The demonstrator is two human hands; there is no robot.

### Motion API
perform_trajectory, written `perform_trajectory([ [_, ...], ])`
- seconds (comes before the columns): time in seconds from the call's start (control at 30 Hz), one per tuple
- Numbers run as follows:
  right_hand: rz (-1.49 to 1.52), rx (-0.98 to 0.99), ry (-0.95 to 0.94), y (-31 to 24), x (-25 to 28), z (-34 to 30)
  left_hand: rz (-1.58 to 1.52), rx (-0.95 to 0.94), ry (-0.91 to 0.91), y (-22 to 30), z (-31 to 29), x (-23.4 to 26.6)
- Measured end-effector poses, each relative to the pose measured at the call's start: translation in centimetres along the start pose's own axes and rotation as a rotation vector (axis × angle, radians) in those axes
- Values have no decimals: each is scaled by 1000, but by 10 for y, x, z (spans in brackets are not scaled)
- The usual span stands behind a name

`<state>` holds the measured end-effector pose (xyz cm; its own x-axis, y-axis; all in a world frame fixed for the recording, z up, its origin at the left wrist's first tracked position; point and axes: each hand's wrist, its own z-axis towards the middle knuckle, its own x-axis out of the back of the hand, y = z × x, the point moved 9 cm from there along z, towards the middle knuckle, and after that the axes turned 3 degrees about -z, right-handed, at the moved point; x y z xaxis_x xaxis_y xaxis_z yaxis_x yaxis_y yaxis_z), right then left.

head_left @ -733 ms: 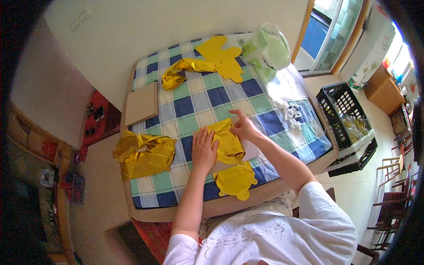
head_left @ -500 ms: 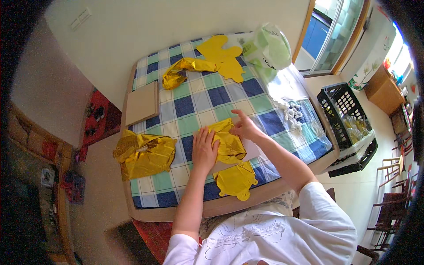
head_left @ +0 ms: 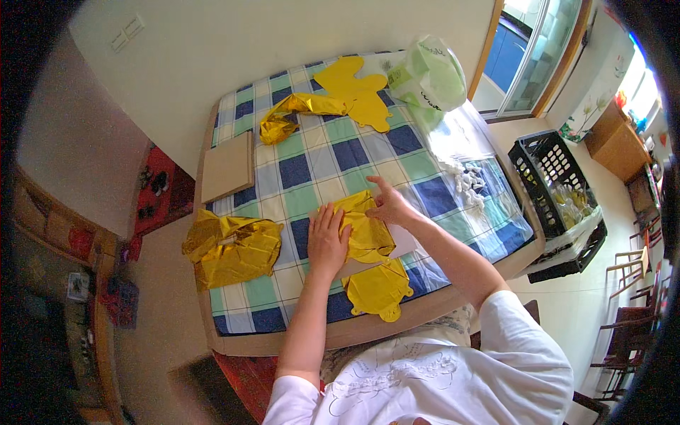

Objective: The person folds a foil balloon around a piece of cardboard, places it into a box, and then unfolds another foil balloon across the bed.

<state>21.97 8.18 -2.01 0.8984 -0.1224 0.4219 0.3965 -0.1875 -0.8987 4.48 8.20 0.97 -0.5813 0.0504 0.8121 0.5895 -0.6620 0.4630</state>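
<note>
Hands (head_left: 328, 241) barely shifted at gold foil (head_left: 368, 236), dark lettering (head_left: 430, 103) across pale-green bag (head_left: 433, 74)

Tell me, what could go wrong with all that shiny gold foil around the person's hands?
The folded gold foil looks thin and creased; pressed by the flat left hand, with the right hand at its edge, it might wrinkle more or tear. The crumpled gold foil hangs partly over the left edge of the table, so a nudge could send it off. The small gold piece, near the front edge, might get brushed by an arm.
</note>
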Motion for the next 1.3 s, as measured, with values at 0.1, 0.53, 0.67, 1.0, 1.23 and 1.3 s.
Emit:
perform_trajectory([
  [0.1,-23,-2,-26,-4,1,0,-10,6,-10,0,1,0],
  [0.53,-168,6,17,-11,2,-19,-7,32,-27,-1,0,0],
  [0.67,-29,-1,-12,-1,-5,-12,16,28,-24,-3,0,-2],
  [1.0,-147,0,14,-6,-2,-18,19,37,-34,-3,0,-5],
  [1.23,-94,-44,-19,-3,-5,-18,32,17,-21,-4,0,-4],
  [1.3,-106,-21,-2,6,-5,-15,24,3,-8,-1,1,-3],
])
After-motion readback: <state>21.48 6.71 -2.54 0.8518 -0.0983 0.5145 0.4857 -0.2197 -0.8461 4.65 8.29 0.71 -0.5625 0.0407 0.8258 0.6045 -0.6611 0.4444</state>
